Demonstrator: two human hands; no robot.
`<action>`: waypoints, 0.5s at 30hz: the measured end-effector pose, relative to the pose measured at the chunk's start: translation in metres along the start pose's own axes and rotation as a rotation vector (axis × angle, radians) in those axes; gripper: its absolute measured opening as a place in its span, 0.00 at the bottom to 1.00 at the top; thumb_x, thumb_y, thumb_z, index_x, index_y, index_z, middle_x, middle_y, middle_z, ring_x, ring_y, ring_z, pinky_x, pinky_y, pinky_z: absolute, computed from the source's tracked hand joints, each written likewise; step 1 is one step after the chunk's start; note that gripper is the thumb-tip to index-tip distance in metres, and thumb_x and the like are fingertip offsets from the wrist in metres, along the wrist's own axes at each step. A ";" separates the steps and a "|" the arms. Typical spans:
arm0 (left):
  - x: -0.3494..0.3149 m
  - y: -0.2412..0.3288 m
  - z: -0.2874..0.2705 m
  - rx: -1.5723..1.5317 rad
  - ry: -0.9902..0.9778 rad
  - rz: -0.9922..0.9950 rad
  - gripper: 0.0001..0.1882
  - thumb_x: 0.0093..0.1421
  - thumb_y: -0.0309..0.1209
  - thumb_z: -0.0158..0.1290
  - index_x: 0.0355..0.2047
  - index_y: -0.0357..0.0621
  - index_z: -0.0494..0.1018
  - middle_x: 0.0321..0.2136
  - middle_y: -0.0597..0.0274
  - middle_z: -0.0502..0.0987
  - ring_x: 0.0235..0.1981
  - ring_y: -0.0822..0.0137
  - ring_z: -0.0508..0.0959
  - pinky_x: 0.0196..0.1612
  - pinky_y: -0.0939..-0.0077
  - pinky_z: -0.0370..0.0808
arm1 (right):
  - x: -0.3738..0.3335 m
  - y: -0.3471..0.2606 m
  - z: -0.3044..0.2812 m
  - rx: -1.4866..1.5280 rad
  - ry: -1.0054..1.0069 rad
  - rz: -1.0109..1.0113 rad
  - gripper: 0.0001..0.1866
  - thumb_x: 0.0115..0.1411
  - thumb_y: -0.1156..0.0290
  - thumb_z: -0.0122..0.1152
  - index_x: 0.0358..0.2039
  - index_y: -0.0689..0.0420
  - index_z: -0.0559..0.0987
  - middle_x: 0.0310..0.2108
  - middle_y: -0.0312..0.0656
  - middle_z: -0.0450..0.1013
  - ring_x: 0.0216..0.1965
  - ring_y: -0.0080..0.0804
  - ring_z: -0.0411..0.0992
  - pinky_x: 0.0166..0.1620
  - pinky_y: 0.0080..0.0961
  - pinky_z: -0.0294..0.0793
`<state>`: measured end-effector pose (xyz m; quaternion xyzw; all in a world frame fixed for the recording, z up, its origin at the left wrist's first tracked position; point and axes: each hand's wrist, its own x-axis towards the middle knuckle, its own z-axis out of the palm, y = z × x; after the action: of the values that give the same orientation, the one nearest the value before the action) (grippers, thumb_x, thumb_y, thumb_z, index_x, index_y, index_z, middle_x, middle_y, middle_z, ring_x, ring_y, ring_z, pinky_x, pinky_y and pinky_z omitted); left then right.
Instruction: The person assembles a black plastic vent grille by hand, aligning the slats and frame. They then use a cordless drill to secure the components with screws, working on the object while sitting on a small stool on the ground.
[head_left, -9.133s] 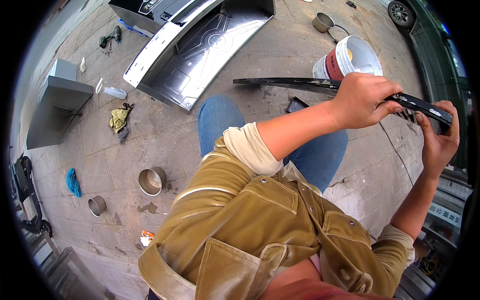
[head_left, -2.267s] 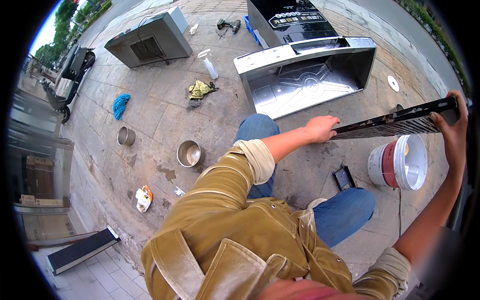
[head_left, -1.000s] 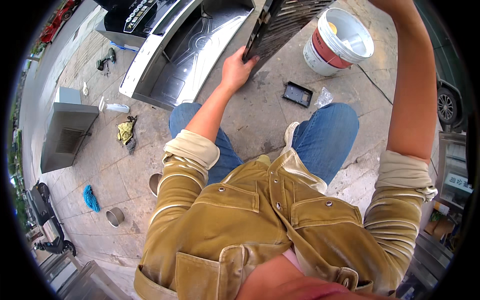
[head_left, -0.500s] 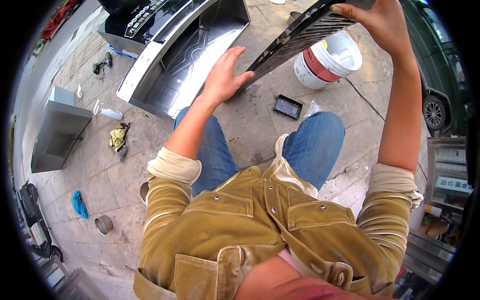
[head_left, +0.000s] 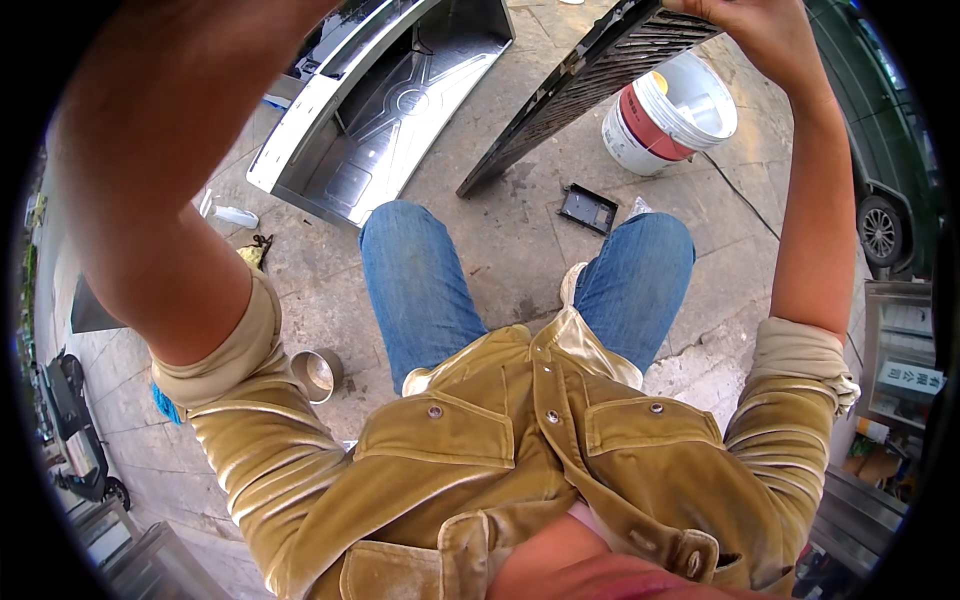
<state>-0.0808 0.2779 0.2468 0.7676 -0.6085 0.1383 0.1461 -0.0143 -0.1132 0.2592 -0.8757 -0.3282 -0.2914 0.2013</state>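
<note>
A right hand grips a slatted black panel by its upper end, seemingly to steady its tilt, while the left hand's grip, out of frame, cannot be told.

Soft, even daylight, bright all over, falls from above on the paving, and the shadows down there are faint. Hard white glare slides across the open metal housing, while the black slatted panel looks dull beside it. The left forearm looms close, darkened and smeared soft. Toward the round black rim everything bends, the green vehicle and scooter stretched and murky.
</note>
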 end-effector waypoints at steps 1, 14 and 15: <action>-0.003 -0.001 -0.006 0.003 -0.003 -0.025 0.31 0.53 0.45 0.64 0.54 0.45 0.70 0.50 0.56 0.73 0.51 0.59 0.73 0.58 0.60 0.65 | 0.001 -0.006 -0.001 0.030 -0.025 0.052 0.29 0.37 0.61 0.81 0.32 0.63 0.72 0.27 0.37 0.68 0.33 0.23 0.66 0.38 0.24 0.69; -0.019 0.010 -0.045 0.002 -0.025 -0.141 0.29 0.54 0.45 0.62 0.53 0.45 0.70 0.49 0.56 0.73 0.51 0.59 0.73 0.58 0.59 0.64 | -0.009 0.003 -0.006 -0.032 0.003 -0.010 0.29 0.35 0.64 0.80 0.33 0.63 0.72 0.27 0.40 0.67 0.34 0.26 0.66 0.41 0.26 0.68; -0.020 0.011 -0.044 0.000 -0.017 -0.148 0.29 0.54 0.45 0.62 0.53 0.45 0.70 0.49 0.56 0.73 0.51 0.59 0.73 0.58 0.59 0.64 | -0.008 0.003 -0.007 -0.066 0.006 -0.040 0.29 0.35 0.64 0.80 0.34 0.63 0.72 0.27 0.40 0.67 0.34 0.27 0.66 0.42 0.26 0.67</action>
<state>-0.0975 0.3102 0.2801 0.8118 -0.5511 0.1205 0.1508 -0.0194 -0.1223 0.2588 -0.8741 -0.3354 -0.3087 0.1674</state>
